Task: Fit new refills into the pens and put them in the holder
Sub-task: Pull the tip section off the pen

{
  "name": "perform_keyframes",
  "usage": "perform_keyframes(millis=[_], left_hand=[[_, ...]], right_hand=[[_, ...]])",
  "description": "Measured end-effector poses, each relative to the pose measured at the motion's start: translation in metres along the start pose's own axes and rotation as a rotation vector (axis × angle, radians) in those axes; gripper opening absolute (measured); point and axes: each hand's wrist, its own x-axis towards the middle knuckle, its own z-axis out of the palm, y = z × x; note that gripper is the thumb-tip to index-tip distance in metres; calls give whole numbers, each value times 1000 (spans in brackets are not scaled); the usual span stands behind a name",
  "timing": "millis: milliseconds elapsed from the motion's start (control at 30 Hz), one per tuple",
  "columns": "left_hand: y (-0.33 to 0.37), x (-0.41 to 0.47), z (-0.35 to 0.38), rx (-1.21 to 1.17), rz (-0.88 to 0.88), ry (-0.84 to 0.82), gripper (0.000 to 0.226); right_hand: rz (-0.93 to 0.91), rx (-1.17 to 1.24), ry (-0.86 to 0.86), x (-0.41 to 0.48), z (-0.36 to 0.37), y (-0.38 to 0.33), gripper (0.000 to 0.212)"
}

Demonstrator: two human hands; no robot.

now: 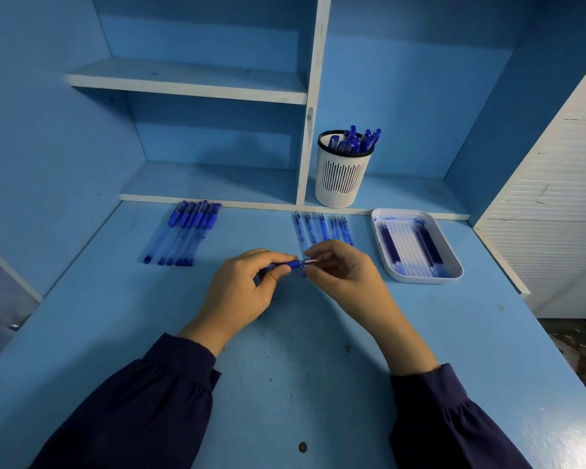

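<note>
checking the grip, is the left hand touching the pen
Touching. The head view shows the left hand gripping the pen by its barrel.

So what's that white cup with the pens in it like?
The white round plastic holder stands upright on the blue shelf at the back of the desk, just right of the white upright divider. It has a dark rim, long slots down its wall and tiny holes near its base. A bunch of blue pens stands in it, leaning right with their tops poking out.
</note>
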Motion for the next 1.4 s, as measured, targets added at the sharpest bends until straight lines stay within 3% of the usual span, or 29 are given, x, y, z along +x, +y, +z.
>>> perform_keyframes(millis=[133, 267, 467, 700, 1067, 1133, 1300, 1400], left_hand=[[1, 0, 0, -7, -12, 1, 17], [1, 0, 0, 16, -7, -10, 18], [1, 0, 1, 1, -31, -12, 17], [-3, 0, 1, -3, -42, 10, 22], [-3, 1, -3, 10, -93, 107, 14], [-2, 1, -4, 22, -104, 132, 14], [-4, 2, -3, 51, -95, 141, 16], [-3, 1, -3, 39, -83, 138, 16]], right_hand=[[-1, -81, 15, 0, 1, 0, 8], [16, 58, -14, 0, -1, -2, 12], [3, -6, 8, -1, 1, -2, 3], [-11, 66, 26, -1, -4, -6, 9], [29, 204, 199, 3, -12, -3, 8], [12, 93, 175, 3, -9, 1, 8], [-132, -480, 4, 2, 8, 15, 4], [-221, -587, -70, 2, 13, 19, 4]])
